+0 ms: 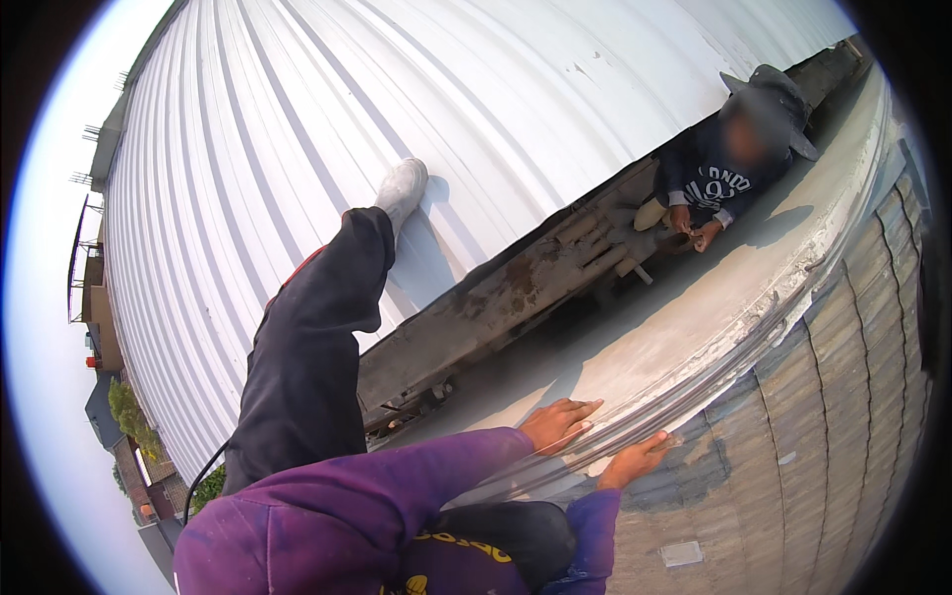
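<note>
Low centre of frame: the left hand (558,420) lies flat on the grey parapet ledge (694,317), fingers extended and close together, holding nothing. The right hand (635,459) rests just beside it, fingers pressed on the bundle of thin cables (754,342) running along the ledge's outer edge; whether it grips them cannot be told. Judged progress: cables laid along the rim, fixing not evident. To the right, the brick wall (843,416) drops away; left, a rusted gutter (496,307) and corrugated roof (397,99). A co-worker (724,174) crouches upper right. Room is narrow.
</note>
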Demonstrator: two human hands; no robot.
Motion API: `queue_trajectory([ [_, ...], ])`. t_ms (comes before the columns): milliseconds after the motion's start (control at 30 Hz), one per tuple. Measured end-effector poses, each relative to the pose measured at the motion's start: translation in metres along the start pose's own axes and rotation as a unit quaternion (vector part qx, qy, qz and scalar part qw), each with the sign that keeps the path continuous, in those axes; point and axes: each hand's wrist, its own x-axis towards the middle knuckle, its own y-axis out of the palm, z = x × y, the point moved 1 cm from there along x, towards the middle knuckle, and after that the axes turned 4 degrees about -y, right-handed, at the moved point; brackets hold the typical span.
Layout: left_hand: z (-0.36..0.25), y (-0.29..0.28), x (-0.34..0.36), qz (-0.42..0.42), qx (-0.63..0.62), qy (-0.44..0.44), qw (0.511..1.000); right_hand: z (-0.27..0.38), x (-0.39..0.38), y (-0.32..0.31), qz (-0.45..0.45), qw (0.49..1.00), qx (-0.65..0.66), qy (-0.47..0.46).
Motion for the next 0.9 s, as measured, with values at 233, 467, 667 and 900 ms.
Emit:
queue_trajectory([
  [233, -0.010, -0.010, 0.000, -0.003, -0.015, -0.020, 1.000, -0.001, 0.004, 0.003, -0.030, 0.998, -0.042, -0.043],
  [467, -0.003, 0.000, 0.002, 0.004, -0.012, -0.018, 1.000, 0.012, -0.001, 0.000, 0.000, 0.999, 0.001, 0.045],
  [667, -0.004, 0.001, -0.001, 0.004, -0.026, -0.010, 1.000, 0.018, -0.008, -0.002, -0.005, 0.999, -0.018, 0.028],
  [900, -0.007, -0.008, -0.004, 0.012, -0.006, -0.020, 1.000, 0.005, -0.005, 0.002, -0.010, 0.999, -0.032, -0.025],
])
